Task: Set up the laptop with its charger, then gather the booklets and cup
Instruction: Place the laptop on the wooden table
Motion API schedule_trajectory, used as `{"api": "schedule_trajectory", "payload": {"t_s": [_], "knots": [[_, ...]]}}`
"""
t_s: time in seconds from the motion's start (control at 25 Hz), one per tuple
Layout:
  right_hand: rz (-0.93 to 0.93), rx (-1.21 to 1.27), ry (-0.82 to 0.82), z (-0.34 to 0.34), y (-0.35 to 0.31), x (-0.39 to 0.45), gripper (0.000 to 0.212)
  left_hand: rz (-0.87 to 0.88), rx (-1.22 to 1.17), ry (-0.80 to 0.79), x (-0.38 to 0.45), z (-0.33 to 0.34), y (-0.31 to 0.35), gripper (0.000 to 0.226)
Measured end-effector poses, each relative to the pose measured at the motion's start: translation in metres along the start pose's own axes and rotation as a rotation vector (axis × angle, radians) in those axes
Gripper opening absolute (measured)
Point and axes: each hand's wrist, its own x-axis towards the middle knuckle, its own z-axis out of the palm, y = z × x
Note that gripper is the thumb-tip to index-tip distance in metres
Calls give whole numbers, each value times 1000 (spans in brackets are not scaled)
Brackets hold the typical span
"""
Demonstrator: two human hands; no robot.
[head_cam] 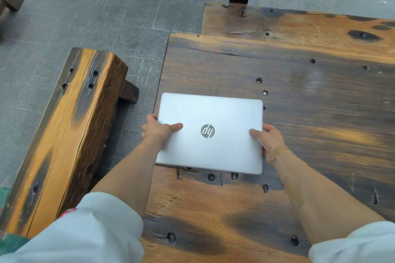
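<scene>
Laptop (210, 133): closed, flat silver rectangle with rounded corners and matte lid, round logo at centre; held over the left edge of the counter (310, 96), near its 9 o'clock side. Left hand (159, 129) clamps the lid's left edge, thumb on top, fingers beneath; right hand (268, 140) clamps the right edge likewise, tan plaster at the wrist. Counter: rough dark-and-amber planks, pitted with round holes. Bench (64, 134) at 9 o'clock: glossy, thick beam; grey stone floor (96, 6) beyond.
</scene>
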Motion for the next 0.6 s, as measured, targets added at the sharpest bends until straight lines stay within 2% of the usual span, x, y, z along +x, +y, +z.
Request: {"api": "schedule_trajectory", "payload": {"t_s": [0.08,0.24,0.32,0.44,0.6], "knots": [[19,25,-23,-6,4,-6,44,-9,-89,-25,-5,-4,-7,104],[26,74,-35,-22,16,-36,42,49,-155,-72,-46,-19,-10,87],[10,103,-21,-34,19,-57,38,69,-167,-93,-67,-24,-14,86],[-40,131,8,-52,20,-94,34,102,-160,-124,-100,-34,-22,101],[-127,206,40,-76,29,-149,39,174,-196,-134,-132,-41,-43,112]]}}
